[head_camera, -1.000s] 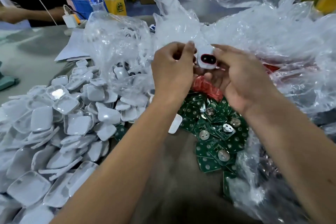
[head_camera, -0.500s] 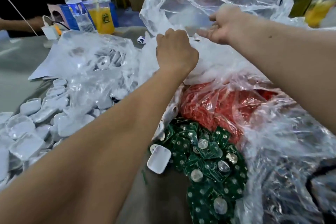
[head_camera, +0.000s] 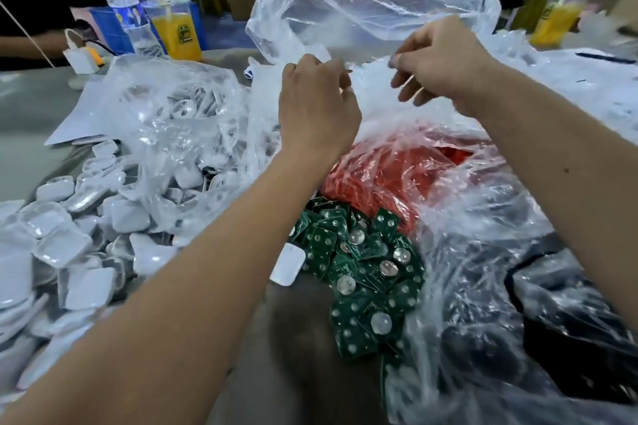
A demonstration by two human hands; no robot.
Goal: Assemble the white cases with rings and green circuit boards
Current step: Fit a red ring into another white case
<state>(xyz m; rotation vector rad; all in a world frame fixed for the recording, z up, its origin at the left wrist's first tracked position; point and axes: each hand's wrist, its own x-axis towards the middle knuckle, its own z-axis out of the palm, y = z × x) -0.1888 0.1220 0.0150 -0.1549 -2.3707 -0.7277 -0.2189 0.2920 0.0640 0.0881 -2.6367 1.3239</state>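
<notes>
Our left hand (head_camera: pixel 316 107) curls on the thin bag (head_camera: pixel 373 21); our right hand (head_camera: pixel 438 62) pinches it. White cases (head_camera: pixel 89 286) look light, hard, slippery: we should hold their edges.

left hand (head_camera: pixel 316 107) hides its fingertips, perhaps pinching the clear bag (head_camera: pixel 362 21).

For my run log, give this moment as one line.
left hand: fingers curled, at clear bag | right hand: pinching bag | circuit boards: piled, untouched
</notes>
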